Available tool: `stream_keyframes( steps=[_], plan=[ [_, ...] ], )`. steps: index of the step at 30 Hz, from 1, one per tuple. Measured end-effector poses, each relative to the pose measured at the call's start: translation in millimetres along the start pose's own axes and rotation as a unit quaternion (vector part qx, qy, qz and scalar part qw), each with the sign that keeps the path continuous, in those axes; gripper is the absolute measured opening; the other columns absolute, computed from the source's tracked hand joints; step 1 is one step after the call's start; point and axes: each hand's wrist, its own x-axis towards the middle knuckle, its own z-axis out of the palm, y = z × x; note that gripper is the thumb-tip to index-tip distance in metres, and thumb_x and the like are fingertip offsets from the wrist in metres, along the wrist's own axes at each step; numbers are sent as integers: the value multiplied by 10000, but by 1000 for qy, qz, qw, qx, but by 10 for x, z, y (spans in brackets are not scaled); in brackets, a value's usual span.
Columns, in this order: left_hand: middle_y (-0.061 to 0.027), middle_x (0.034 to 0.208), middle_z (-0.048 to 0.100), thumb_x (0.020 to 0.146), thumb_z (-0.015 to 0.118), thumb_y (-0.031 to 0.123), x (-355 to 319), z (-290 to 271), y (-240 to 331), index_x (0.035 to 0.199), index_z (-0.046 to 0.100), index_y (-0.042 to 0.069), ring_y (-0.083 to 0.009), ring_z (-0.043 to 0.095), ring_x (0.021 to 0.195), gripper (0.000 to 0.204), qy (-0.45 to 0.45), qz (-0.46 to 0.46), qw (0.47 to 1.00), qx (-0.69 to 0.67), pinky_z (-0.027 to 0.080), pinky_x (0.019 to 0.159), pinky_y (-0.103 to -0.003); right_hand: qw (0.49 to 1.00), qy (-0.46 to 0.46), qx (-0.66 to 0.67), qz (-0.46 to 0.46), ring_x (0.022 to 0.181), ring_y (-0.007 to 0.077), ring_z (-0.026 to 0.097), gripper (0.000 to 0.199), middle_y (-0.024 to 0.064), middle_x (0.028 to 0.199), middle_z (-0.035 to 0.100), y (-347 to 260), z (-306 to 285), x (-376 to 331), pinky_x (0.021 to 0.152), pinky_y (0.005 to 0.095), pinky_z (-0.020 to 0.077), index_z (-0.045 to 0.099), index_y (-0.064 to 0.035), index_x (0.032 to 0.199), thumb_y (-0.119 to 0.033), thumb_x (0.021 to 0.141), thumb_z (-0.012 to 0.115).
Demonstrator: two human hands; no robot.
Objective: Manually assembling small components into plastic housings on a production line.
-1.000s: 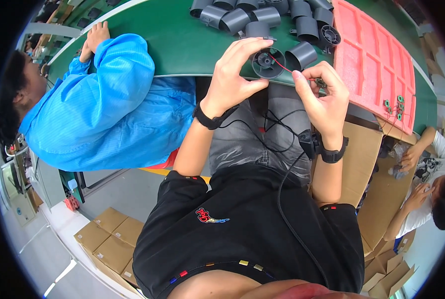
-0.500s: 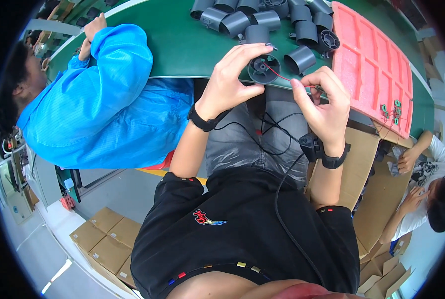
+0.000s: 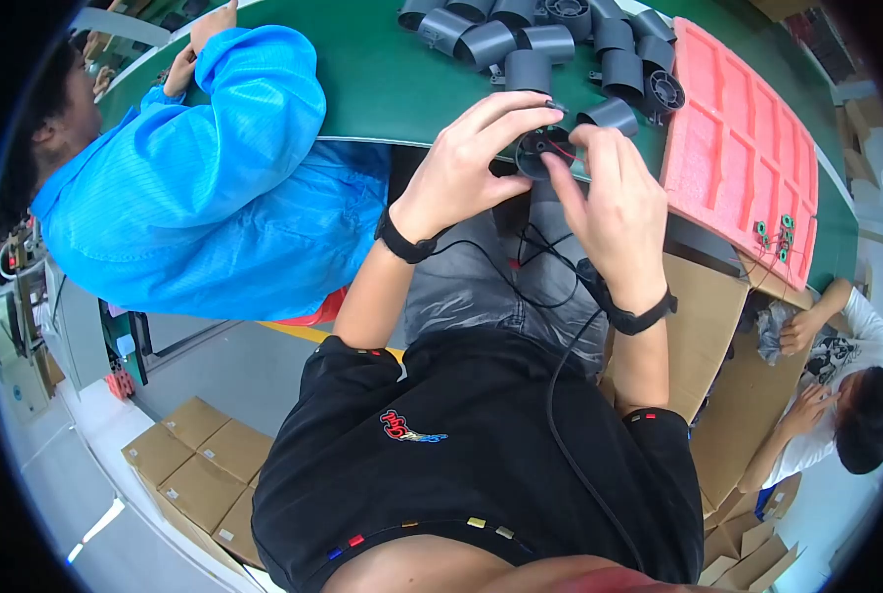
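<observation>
Over the table's near edge, my left hand curls thumb and fingers around a dark grey plastic fan housing, its round open end facing me. A thin red wire comes out of the housing and runs to the fingers of my right hand. That hand is closed in a pinch at the housing's right rim. Its thumb reaches into the opening. Whatever else lies between those fingers is hidden.
Several grey tubular housings lie on the green table. To their right is a pink foam tray with small green circuit boards. A co-worker in blue sits at left, another person at right beside an open cardboard box.
My right hand has moved left from the outstretched wire to the housing's mouth. The red wire between them is shorter. My left hand keeps its hold, shifted slightly right.
</observation>
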Motion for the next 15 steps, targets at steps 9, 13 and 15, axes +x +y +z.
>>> stream_keyframes(
  steps=[9, 13, 15],
  plan=[
    [-145, 1378, 519, 638, 857, -56, -129, -21, -16, 1252, 717, 156, -331, 623, 1266, 664, 76, -71, 995, -4, 568, 1033, -426, 960, 67, 229, 146, 894, 275, 682, 281, 155, 1121, 694, -128, 172, -190, 788, 352, 550, 705, -33, 1099, -59, 846, 826],
    [-162, 1388, 477, 612, 864, -44, -134, 50, -2, 1212, 745, 189, -368, 576, 1307, 654, 102, -24, 994, -11, 555, 1058, -444, 966, 63, 205, 147, 1065, 313, 661, 235, 152, 1217, 690, -164, 208, -142, 895, 379, 536, 731, -24, 1028, -74, 827, 842],
    [-156, 1454, 409, 616, 874, -16, -130, 34, 28, 1201, 766, 187, -357, 562, 1330, 630, 94, -20, 995, 31, 522, 1096, -440, 989, 84, 95, 73, 1169, 331, 624, 203, 145, 1231, 687, -175, 231, -66, 964, 409, 510, 738, -17, 971, -86, 817, 851]
  ],
)
